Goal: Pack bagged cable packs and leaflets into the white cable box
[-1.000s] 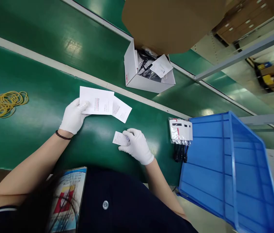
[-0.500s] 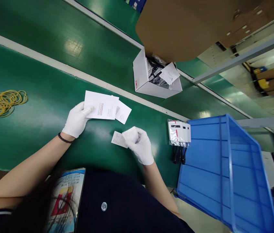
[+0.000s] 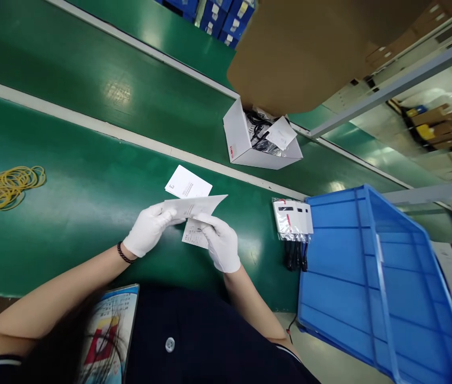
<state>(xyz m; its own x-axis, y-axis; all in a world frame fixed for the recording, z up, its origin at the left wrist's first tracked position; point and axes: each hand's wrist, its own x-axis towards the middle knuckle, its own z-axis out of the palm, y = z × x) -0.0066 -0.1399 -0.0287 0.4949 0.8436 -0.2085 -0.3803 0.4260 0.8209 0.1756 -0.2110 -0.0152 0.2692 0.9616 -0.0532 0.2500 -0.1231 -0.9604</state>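
Observation:
My left hand, in a white glove, pinches the left end of a white booklet, which is tilted up over the green bench. My right hand, gloved too, has its fingers closed at the booklet's lower edge; whether something else is in them is hidden. Under these fingers shows a small printed slip, partly covered. Just beyond the booklet, white printed cards or leaflets lie on the bench.
Yellow rubber bands lie at left. Past the pale rail stands a white box with black cables and papers, beneath a brown board. At right are bagged white devices with black plugs, beside a blue crate.
Both hands have come together at the booklet, my left moving right. The booklet has tilted up. The leaflets that lay partly behind it now show farther left on the bench.

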